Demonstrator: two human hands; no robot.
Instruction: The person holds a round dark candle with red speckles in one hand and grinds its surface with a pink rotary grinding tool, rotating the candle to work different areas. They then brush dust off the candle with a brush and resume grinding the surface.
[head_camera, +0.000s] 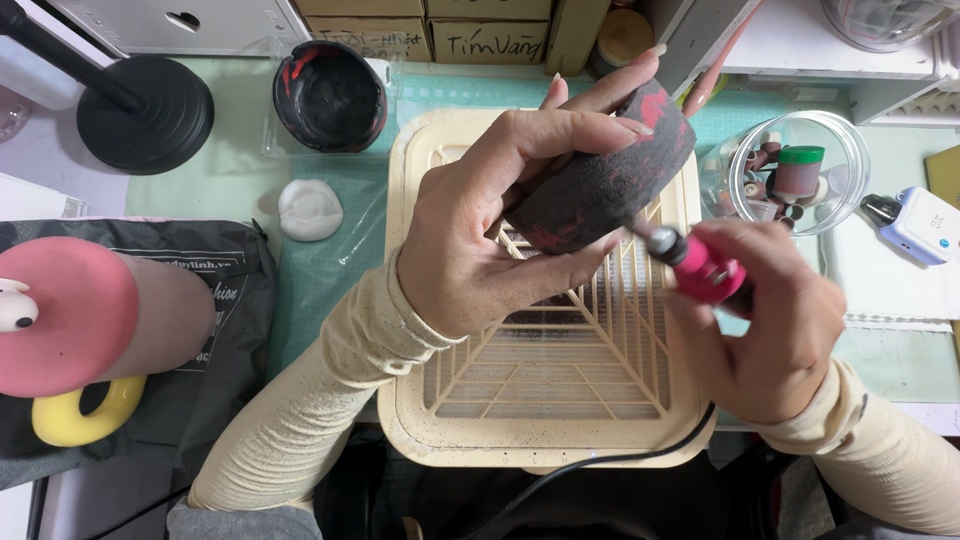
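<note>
My left hand grips a round black bowl-like piece with red patches, held tilted above a cream square grille tray. My right hand holds a pink rotary tool handpiece; its metal tip touches the lower right side of the black piece. A black cord runs from the tool down over the tray's front edge. Both arms wear cream ribbed sleeves.
A second black bowl with red streaks sits at the back left, next to a black lamp base. A clear jar of small bits stands to the right. A white lump, a pink cushion and cardboard boxes surround the green mat.
</note>
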